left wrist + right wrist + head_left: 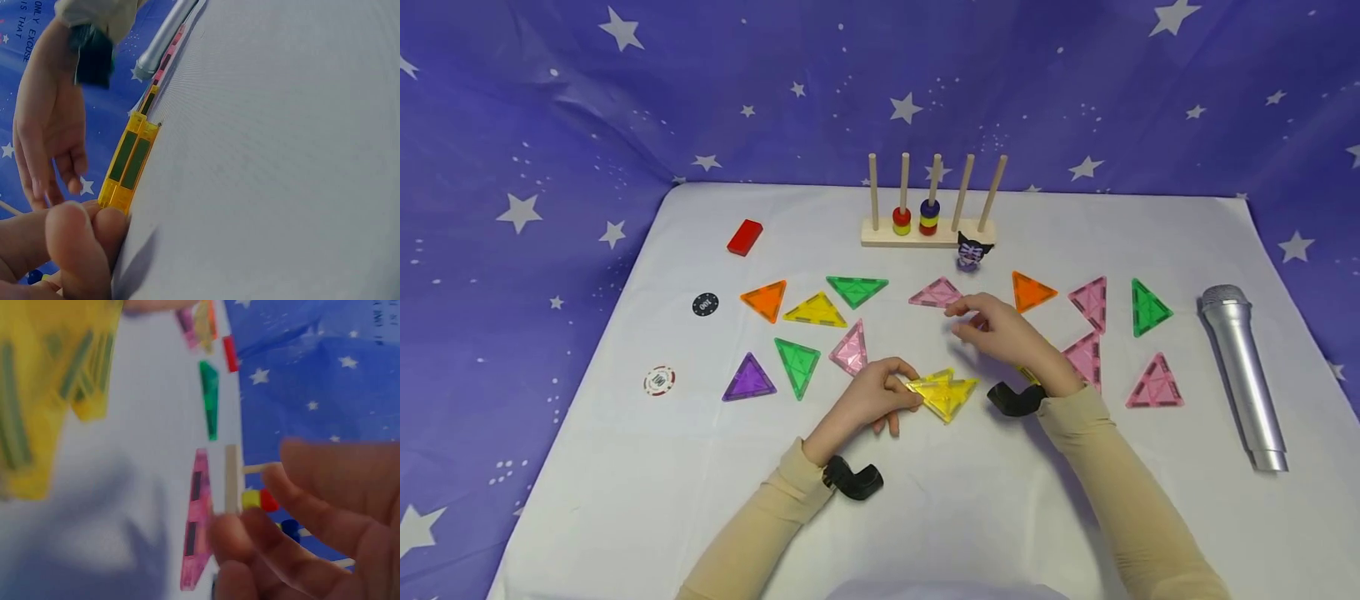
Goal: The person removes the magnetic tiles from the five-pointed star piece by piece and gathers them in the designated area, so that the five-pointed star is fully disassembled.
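Note:
Two yellow triangular magnetic tiles [946, 396], one overlapping the other, are pinched at one corner by my left hand [874, 393]. In the left wrist view the pair of tiles [130, 161] shows edge-on, with thumb and fingers at the near end. My right hand [1003, 332] hovers beyond them to the right, its fingers loosely bent and holding nothing. Its fingertips overlap the edge of a pink triangle tile [936, 293] in the head view. Another yellow tile [1028, 375] is mostly hidden under the right wrist.
Around lie a purple tile [749, 379], green tiles [797, 365], orange tiles [1032, 292] and more pink tiles [1156, 383]. At the back stands a wooden peg rack [887, 237] with rings. A silver microphone [1246, 379], poker chips [705, 304] and a red block [745, 237] sit farther out.

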Available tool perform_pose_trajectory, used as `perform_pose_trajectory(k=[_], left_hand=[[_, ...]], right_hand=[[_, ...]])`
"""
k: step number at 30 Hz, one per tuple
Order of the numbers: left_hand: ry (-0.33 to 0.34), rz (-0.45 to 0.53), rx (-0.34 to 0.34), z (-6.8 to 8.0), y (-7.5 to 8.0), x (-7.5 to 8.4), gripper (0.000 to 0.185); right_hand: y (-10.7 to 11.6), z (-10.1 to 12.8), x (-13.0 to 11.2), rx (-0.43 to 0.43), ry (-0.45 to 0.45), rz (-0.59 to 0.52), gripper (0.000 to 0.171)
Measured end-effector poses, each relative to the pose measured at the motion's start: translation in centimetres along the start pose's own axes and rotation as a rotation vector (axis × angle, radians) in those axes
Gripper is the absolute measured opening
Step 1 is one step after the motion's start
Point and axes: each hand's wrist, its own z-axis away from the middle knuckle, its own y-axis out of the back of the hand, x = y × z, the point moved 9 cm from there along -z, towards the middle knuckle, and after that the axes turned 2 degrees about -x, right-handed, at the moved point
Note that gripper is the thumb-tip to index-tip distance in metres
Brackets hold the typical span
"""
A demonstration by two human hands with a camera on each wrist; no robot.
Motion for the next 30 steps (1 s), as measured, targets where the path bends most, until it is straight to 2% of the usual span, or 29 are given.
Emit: perform_pose_trajectory(k=[4,8,12,19,23,30], left_hand=[[0.006,-0.006,0.005,0.0,0.1,0.0,0.028],[0.001,-0.015,0.001,0.1,0.1,0.0,0.028],[0.009,-0.012,-0.022,0.1,0.0,0.0,0.029],[-0.006,0.007,-0.045,0.1,-0.1,0.3,0.031],[-0.016,-0.013,-0.046,0.1,-0.1,0.4,0.031],[0.014,-0.079,-0.044,0.0,0.3,0.2,0.030]], right_hand=[[-1.1,2.2,-0.4,-0.111,0.018,0.004,0.028],[-2.3,4.0,0.0,-0.154,-0.017,0.040,0.026],[-3.3,5.2,0.5,-0.129,-0.060,0.050,0.026],[-4.8,5.7,0.9,-0.057,-0.079,0.075,0.047],[-5.0,5.7,0.9,-0.041,-0.067,0.016,0.039],[-5.3,5.7,0.8,-0.078,-0.042,-0.070,0.031]])
